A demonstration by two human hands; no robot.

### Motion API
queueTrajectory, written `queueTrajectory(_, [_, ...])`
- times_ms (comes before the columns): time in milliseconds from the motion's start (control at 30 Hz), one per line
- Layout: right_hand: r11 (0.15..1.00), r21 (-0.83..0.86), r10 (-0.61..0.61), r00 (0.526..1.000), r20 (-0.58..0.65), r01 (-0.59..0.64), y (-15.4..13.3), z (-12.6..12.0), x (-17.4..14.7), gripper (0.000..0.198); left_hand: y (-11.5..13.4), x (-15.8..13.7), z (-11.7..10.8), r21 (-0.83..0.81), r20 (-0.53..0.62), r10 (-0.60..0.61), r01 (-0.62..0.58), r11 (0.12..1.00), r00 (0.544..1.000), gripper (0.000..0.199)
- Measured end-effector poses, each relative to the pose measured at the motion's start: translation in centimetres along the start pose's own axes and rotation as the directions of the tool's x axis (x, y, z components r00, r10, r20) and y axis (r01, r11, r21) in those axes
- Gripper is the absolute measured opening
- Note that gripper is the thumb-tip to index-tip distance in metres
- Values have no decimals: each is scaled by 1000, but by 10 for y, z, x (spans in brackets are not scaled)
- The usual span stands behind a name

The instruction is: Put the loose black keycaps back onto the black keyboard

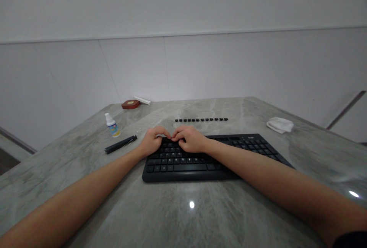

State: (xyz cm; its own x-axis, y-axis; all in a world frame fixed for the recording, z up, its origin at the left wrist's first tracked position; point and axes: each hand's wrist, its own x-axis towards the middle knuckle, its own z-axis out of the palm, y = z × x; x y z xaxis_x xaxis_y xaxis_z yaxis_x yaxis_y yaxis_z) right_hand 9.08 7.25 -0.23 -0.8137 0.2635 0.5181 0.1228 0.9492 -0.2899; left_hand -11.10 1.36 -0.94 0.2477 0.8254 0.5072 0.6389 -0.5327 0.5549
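A black keyboard (190,167) lies on the grey marbled tabletop, partly covered by my hands and right forearm. My left hand (153,140) is over its upper left corner, fingers curled and index finger reaching right. Against that fingertip, at the upper key rows, come the bent fingers of my right hand (190,139). Both hands look closed; anything tiny between the fingertips is too small to make out. Behind the keyboard runs a straight row of small black keycaps (202,120), each apart from its neighbour.
Left of the keyboard lie a black brush-like strip (120,144) and a white-capped spray bottle (112,125), which stands upright. Farther back are a reddish-brown case (130,104) and a white flat piece (142,100). A folded white cloth (280,124) rests at right, before the pale wall.
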Motion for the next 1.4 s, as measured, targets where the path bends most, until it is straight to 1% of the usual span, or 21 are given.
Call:
queueTrajectory(100, [1000,12,-10,1000,-8,10,1,0,-1,34,1,0,0,-26,19,28,-28,999,999,40])
queueTrajectory(167, [1000,9,-21,998,-53,21,0,-1,-1,38,3,1,-1,-29,22,39,-38,999,999,40])
queueTrajectory(233, [1000,3,-4,989,-150,5,-4,-3,-2,44,4,1,-1,-29,28,43,-43,999,999,40])
queueTrajectory(300, [1000,7,20,963,-268,-19,-7,-5,-2,47,5,2,-2,-31,32,45,-44,999,998,39])
queueTrajectory(367, [1000,12,15,931,-364,-11,-11,-7,-3,45,5,2,-2,-35,34,47,-45,998,998,38])
queueTrajectory(400, [1000,8,4,927,-375,-1,-12,-7,-2,43,5,2,-2,-39,31,48,-47,998,998,39])
queueTrajectory(433, [1000,0,-10,939,-343,10,-13,-8,-2,40,4,2,-1,-44,30,50,-49,998,998,39])
queueTrajectory(467, [1000,-7,-23,963,-269,22,-13,-8,-2,37,4,2,-1,-48,28,52,-51,998,998,38])
queueTrajectory(533, [999,-17,-40,997,-62,39,-12,-8,-1,31,2,2,-1,-52,18,50,-49,997,999,36])
queueTrajectory(567, [999,-24,-40,999,25,40,-12,-7,-1,29,1,2,0,-52,12,48,-47,998,999,34])
queueTrajectory(633, [999,-39,-25,995,93,29,-10,-6,-1,28,1,1,0,-50,8,43,-43,998,999,32])
queueTrajectory(767, [999,-45,-23,998,66,26,-8,-5,-3,30,1,1,1,-57,9,42,-42,998,999,31])
queueTrajectory(833, [998,-43,-44,999,24,45,-9,-5,-3,31,2,1,1,-70,8,34,-34,997,999,31])
queueTrajectory(967, [997,-66,-47,978,-202,34,-12,-8,-2,35,2,2,2,-84,3,26,-25,996,1000,33])
queueTrajectory(1000, [997,-70,-36,973,-228,20,-13,-9,-2,36,2,2,1,-82,3,29,-28,996,1000,33])
queueTrajectory(1033, [998,-67,-29,978,-208,15,-13,-9,-2,36,2,2,1,-77,6,32,-31,997,999,33])
queueTrajectory(1100, [998,-48,-34,997,-72,30,-13,-9,-1,33,2,2,1,-65,16,32,-31,997,999,33])
queueTrajectory(1167, [998,-34,-55,997,55,57,-12,-8,-1,29,3,3,1,-55,20,30,-29,998,999,32])
queueTrajectory(1200, [997,-36,-66,995,75,69,-12,-7,-1,27,3,3,1,-52,21,32,-31,998,999,32])
queueTrajectory(1333, [992,-69,-105,994,-25,103,-10,-6,-2,26,2,2,1,-60,18,52,-51,997,998,32])
queueTrajectory(1400, [991,-68,-121,991,-48,118,-10,-6,-2,26,1,2,1,-64,16,68,-66,996,998,32])
